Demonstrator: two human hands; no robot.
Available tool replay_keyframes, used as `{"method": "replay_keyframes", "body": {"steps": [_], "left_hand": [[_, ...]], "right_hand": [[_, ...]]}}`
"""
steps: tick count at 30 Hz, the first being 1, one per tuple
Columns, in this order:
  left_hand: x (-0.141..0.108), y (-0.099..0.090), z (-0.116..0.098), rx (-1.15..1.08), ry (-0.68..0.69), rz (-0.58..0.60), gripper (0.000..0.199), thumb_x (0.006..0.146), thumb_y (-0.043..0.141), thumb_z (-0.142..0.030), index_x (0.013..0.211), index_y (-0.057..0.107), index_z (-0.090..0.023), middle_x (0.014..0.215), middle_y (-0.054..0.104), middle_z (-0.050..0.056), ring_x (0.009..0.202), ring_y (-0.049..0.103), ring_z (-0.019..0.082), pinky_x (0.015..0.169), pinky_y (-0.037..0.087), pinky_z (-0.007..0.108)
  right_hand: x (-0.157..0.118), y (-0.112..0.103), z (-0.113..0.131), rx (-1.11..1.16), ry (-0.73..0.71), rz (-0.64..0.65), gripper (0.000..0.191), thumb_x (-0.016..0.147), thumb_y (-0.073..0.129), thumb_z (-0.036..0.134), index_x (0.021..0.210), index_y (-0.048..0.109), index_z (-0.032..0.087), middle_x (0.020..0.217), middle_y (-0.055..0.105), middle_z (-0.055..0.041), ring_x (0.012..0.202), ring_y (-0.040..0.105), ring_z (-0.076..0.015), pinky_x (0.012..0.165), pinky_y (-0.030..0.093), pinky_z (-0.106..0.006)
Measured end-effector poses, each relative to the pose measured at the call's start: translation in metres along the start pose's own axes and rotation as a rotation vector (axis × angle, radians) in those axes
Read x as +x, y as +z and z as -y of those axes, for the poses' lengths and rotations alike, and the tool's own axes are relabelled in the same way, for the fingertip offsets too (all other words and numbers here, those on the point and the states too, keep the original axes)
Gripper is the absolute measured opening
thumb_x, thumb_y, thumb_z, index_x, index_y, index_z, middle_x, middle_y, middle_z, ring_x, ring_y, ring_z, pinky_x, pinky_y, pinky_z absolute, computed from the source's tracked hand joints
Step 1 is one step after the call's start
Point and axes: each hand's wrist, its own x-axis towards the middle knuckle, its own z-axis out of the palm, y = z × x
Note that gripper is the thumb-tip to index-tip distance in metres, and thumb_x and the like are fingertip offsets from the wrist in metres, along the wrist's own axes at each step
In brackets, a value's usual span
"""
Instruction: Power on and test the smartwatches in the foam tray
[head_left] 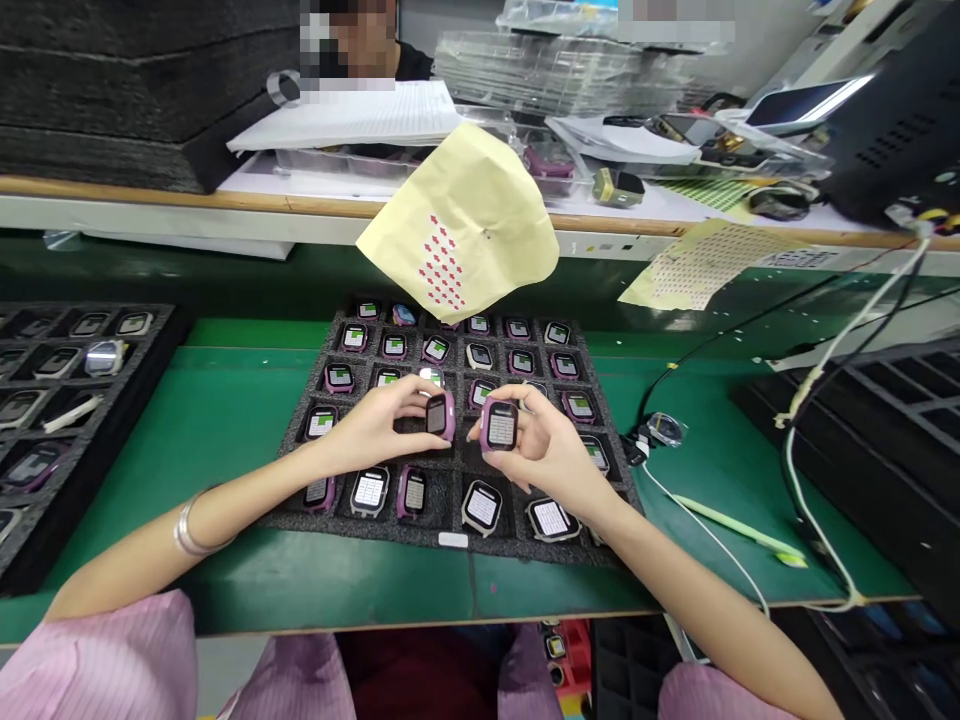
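Between thumb and fingers, my left hand (390, 425) grips a purple-cased watch (441, 416), seen at an angle with a dark screen. My right hand (544, 445) pinches another purple watch (499, 425), whose lit screen faces me. Both are held close together over the middle of a black foam tray (427, 536). In the tray's compartments lie several purple and pale watches, many with lit white or green screens, among them a pale watch (481, 507) near the front edge.
Another foam tray (161, 365) of watches is at the left. A cable (705, 520), a green pen-like tool (739, 525) and a small round object (665, 430) lie at the right. Yellow sheets (487, 220) hang from the shelf (322, 205). A person is partly visible behind.
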Motion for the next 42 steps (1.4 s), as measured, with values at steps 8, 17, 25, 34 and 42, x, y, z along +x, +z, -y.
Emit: {"method": "replay_keyframes", "body": {"steps": [8,17,25,34,42], "left_hand": [[-0.018,0.000,-0.034,-0.807,-0.297,0.045,0.044,0.068,0.075,-0.005,0.104,0.052,-0.018,0.098,0.070,0.009,0.074,0.058,0.009,0.066,0.043,0.018],[-0.031,0.017,-0.036,-0.720,-0.456,0.010,0.059,0.061,0.059,0.001,0.115,0.057,-0.020,0.092,0.066,0.003,0.082,0.056,0.013,0.063,0.042,0.021],[-0.030,0.024,-0.035,-0.837,-0.288,-0.008,0.050,0.069,0.059,-0.008,0.117,0.051,-0.019,0.109,0.065,0.011,0.099,0.065,0.027,0.083,0.054,0.045],[-0.028,0.024,-0.045,-0.600,-0.133,-0.111,0.024,0.090,0.058,-0.027,0.111,0.051,-0.018,0.091,0.065,0.007,0.080,0.066,0.019,0.062,0.059,0.030],[-0.031,0.023,-0.040,-0.700,-0.038,-0.090,0.037,0.084,0.055,-0.012,0.119,0.049,-0.021,0.106,0.063,0.008,0.097,0.065,0.022,0.079,0.059,0.038]], "right_hand": [[-0.009,0.008,0.013,0.053,-0.061,-0.006,0.048,0.078,0.066,0.012,0.122,0.050,0.022,0.114,0.065,-0.0099,0.073,0.068,-0.0172,0.049,0.054,-0.024],[-0.007,0.011,0.011,-0.041,-0.135,-0.220,0.020,0.088,0.064,0.029,0.105,0.060,0.021,0.087,0.072,-0.0052,0.045,0.061,-0.0123,0.035,0.041,-0.021],[-0.011,0.007,0.008,-0.037,-0.131,-0.174,0.028,0.094,0.053,0.043,0.107,0.064,0.020,0.095,0.072,-0.0085,0.053,0.067,-0.0188,0.037,0.045,-0.027],[-0.013,0.009,0.008,-0.042,-0.174,-0.149,0.020,0.095,0.054,0.033,0.108,0.066,0.024,0.096,0.073,-0.0072,0.054,0.068,-0.0194,0.040,0.047,-0.028],[-0.017,0.009,0.008,-0.065,-0.140,-0.105,0.025,0.093,0.058,0.034,0.116,0.063,0.025,0.101,0.072,-0.0082,0.062,0.071,-0.0226,0.044,0.052,-0.031]]}}
